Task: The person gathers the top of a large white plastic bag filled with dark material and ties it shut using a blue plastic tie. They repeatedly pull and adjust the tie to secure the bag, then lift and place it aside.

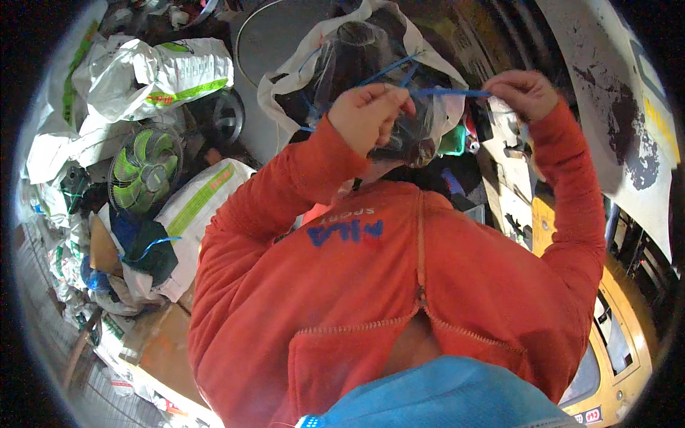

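A blue plastic strip (448, 92) runs level and taut between my two hands. My left hand (369, 115) is closed with its fingers pinched on one end. My right hand (524, 95) grips the other end between thumb and fingers. Just beyond and below them stands a white woven sack (275, 96) with its mouth wide apart. Clear plastic (349, 60) lines or fills the sack, and more blue strips (391, 69) lie across it. What lies deeper in the sack is hidden by glare and by my left hand.
At the left are a fan with green blades (146, 170) and white sacks (168, 75) heaped together. A brown cardboard piece (168, 349) lies lower left. A yellow frame (619, 314) stands close on my right, below a worn white panel (635, 135).
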The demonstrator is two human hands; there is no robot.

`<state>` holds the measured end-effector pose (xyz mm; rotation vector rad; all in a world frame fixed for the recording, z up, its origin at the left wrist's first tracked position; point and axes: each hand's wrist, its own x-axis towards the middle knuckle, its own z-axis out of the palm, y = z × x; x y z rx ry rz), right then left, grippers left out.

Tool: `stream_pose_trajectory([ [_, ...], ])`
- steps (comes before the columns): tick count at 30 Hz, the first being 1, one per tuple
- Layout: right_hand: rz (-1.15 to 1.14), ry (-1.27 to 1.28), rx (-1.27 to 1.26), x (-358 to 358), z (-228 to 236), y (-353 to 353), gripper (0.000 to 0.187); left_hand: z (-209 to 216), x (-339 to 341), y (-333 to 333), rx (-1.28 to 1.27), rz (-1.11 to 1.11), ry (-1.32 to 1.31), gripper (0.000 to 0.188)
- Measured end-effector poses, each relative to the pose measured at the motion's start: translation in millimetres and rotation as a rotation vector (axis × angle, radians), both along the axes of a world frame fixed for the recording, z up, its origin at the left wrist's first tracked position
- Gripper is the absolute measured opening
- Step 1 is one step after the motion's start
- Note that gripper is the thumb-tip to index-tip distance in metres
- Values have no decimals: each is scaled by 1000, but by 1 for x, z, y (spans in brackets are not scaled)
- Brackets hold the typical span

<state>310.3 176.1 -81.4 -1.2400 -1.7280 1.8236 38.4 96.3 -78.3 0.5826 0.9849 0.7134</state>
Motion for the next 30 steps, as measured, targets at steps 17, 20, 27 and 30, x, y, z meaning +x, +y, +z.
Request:
stream_pose_trajectory([
  [17, 786, -518, 1059, -48, -60, 50, 8, -38, 18, 34, -119, 318, -41, 20],
  [20, 1044, -645, 1114, -60, -61, 59, 8, -37, 24, 34, -90, 244, 60, 19],
  [27, 855, -416, 522, -72, -75, 59, 13, -35, 26, 42, -90, 161, 76, 20],
  [30, 765, -606, 566, -60, -74, 57, 15, -32, 23, 39, -96, 177, 14, 21],
])
